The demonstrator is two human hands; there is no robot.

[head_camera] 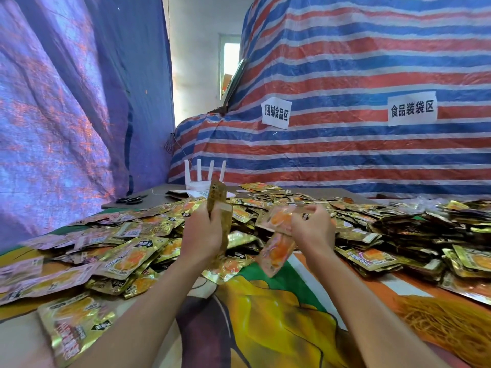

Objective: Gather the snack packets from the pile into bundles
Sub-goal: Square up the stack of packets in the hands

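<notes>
- The left hand [204, 232] is clenched around a stack of gold packets [220, 205]. It holds the stack upright on edge, above the near side of the heap.
- The right hand [313, 227] is just beside it, with fingers curled. It pinches pinkish packets [277, 251] with orange contents, which hang down and to the left from the fingertips.
- The pile of snack packets [127, 251] spreads across the table from the left edge to the right edge. Most are gold foil with orange pictures, and darker ones lie heaped at the right.
- A printed cloth [265, 320] in green, yellow and orange covers the table in front of the pile, under both forearms.
- Orange strands [446, 325] lie on the cloth at the lower right.
- Behind the pile stand a white router [198, 185] with 4 antennas and, to its left, dark scissors [130, 200] lying flat.
- A red, white and blue striped tarp [358, 62] rises at the back and carries 2 paper signs [276, 113].
- A blue tarp [66, 102] hangs on the left.
</notes>
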